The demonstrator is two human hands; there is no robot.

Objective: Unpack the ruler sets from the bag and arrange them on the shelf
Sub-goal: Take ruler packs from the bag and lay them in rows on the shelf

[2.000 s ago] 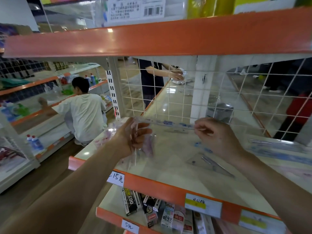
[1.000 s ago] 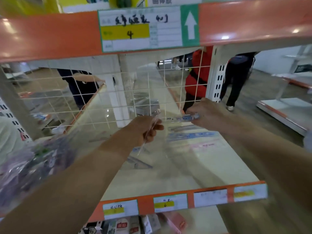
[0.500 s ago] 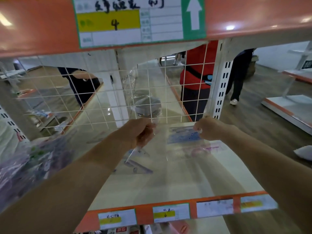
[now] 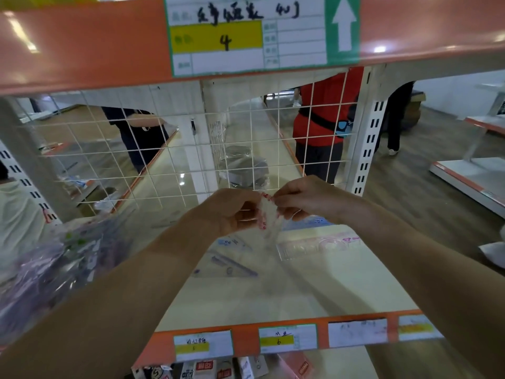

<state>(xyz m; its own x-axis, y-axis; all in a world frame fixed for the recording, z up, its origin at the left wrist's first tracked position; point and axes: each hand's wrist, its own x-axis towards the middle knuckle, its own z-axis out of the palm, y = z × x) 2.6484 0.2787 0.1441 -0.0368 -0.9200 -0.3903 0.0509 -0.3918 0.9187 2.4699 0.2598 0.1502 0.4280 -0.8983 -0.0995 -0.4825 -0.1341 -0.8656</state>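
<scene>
We see both hands raised over the middle of the cream shelf board (image 4: 300,291), near its back edge and in front of the white wire mesh (image 4: 153,165). The left hand (image 4: 232,212) and the right hand (image 4: 300,199) meet on a small clear plastic sleeve with red print (image 4: 267,214). Each grip is closed on it: the left pinches its left side with curled fingers, the right pinches its upper right corner. The sleeve hangs between them, above the shelf and clear of it; we cannot tell whether anything is inside.

Below the hands, ruler pieces lie flat on the shelf. A clear set square with dark markings (image 4: 232,266) lies left of the middle. A clear pink-printed ruler set (image 4: 317,246) lies apart from it, nearer the right edge. A strip with blue print (image 4: 314,222) shows just behind that, partly hidden by the right hand. At the left end of the shelf a large crumpled clear plastic bag with purplish contents (image 4: 54,269) sits blurred beside the left forearm.

Along the orange front edge we see white and yellow price labels (image 4: 288,339). The orange upper shelf edge carries a big white, yellow and green label (image 4: 246,36). Beyond the mesh stand a person in a red top (image 4: 325,113) and a person in dark clothes (image 4: 136,132). Small packaged goods (image 4: 218,370) show on the level beneath.
</scene>
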